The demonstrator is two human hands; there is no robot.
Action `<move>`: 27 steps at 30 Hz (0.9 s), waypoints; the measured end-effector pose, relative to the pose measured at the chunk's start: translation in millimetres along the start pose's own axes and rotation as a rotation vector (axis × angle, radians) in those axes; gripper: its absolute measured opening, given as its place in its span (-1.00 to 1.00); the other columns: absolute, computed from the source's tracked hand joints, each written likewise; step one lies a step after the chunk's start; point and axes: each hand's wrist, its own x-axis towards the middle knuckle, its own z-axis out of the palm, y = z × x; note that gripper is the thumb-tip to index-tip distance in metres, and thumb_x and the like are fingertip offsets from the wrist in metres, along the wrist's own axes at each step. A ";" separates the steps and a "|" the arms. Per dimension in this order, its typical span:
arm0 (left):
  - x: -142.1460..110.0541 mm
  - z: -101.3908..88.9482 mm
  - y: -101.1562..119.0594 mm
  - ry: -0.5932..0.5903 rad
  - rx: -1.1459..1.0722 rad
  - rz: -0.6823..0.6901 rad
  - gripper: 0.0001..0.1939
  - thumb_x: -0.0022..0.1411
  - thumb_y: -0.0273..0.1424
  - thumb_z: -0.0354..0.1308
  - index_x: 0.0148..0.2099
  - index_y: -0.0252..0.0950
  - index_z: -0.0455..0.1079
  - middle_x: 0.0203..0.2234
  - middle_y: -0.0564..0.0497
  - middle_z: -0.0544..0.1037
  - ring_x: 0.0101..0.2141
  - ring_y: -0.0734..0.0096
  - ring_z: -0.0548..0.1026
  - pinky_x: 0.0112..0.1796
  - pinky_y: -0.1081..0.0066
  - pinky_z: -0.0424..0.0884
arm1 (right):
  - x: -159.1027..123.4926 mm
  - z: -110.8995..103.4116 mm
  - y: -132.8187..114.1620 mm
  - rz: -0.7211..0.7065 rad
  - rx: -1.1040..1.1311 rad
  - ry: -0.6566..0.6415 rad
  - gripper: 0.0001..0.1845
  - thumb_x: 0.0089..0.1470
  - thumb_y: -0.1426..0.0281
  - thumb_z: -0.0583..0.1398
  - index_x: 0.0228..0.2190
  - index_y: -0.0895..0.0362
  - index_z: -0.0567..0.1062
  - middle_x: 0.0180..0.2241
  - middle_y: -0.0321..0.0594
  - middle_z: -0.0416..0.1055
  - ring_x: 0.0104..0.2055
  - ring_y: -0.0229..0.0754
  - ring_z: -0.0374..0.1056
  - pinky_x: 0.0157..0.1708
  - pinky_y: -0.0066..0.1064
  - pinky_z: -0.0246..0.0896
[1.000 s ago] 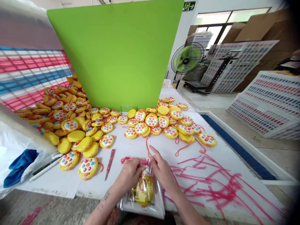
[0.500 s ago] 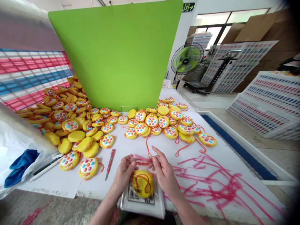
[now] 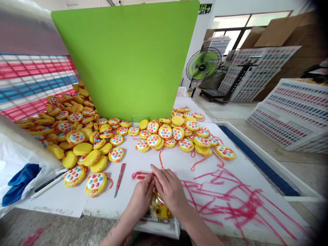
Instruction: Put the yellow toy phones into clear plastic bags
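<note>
A yellow round toy lies inside a clear plastic bag near the table's front edge. My left hand is closed with its fingertips at the bag's upper edge. Right against it, my right hand is closed on the same edge, its fingers covering much of the bag's top. Part of a flat pile of clear bags shows beneath the toy. Pink-red strips stick out past the left fingers. The exact grip of the fingertips is hidden.
Heaps of yellow toys lie at left and in the middle back. A red cutter knife rests left of my hands; pink strips spread to the right. A green board stands behind, and a fan farther off.
My hands have come together over the top of the bag, where they were apart before. The pink-red strip edge between them is now mostly covered, and the toy is partly hidden.
</note>
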 end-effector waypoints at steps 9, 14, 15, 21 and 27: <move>1.5 1.5 3.3 -0.065 0.082 -0.014 -0.69 0.30 -0.39 -0.15 -0.04 -0.28 0.37 -0.23 -0.12 0.58 -0.21 0.25 0.52 -0.18 0.29 0.39 | -0.3 7.9 20.1 0.522 0.529 0.080 -0.65 0.09 0.47 0.06 -0.05 0.10 0.34 -0.36 -0.23 0.45 -0.43 -0.28 0.36 -0.41 -0.45 0.33; 7.6 3.1 -24.4 -0.034 -0.202 -0.188 -0.69 0.27 -0.28 -0.09 -0.10 -0.30 0.38 -0.32 -0.07 0.56 -0.29 0.28 0.51 -0.28 0.29 0.45 | -24.7 -19.3 96.3 1.053 0.936 0.541 -0.57 -0.19 0.38 0.26 -0.20 0.09 0.34 -0.45 -0.36 0.40 -0.63 -0.42 0.20 -0.67 -0.57 0.10; 8.9 3.8 -31.9 -0.025 -0.278 -0.232 -0.70 0.25 -0.26 -0.06 -0.10 -0.31 0.37 -0.34 -0.07 0.55 -0.30 0.28 0.50 -0.32 0.29 0.45 | -34.5 -27.9 114.1 1.122 0.961 0.652 -0.53 -0.27 0.39 0.29 -0.22 0.09 0.35 -0.48 -0.38 0.39 -0.63 -0.41 0.21 -0.67 -0.58 0.10; 12.6 6.0 -48.2 -0.007 -0.570 -0.341 -0.60 0.13 -0.12 0.12 -0.13 -0.32 0.35 -0.45 0.02 0.49 -0.39 0.34 0.48 -0.38 0.34 0.43 | -94.5 -61.6 176.1 1.304 0.799 0.858 -0.45 -0.49 0.37 0.35 -0.33 0.08 0.35 -0.42 -0.35 0.37 -0.37 -0.21 0.40 -0.37 -0.34 0.38; 12.0 1.7 -34.6 -0.058 -0.644 -0.382 -0.50 0.01 -0.06 0.26 -0.14 -0.34 0.39 -0.40 0.00 0.51 -0.37 0.37 0.47 -0.38 0.42 0.39 | -83.7 -48.5 155.0 1.128 0.345 0.701 -0.44 -0.17 0.23 0.26 -0.08 0.11 0.39 -0.22 -0.22 0.39 -0.26 -0.19 0.34 -0.28 -0.35 0.30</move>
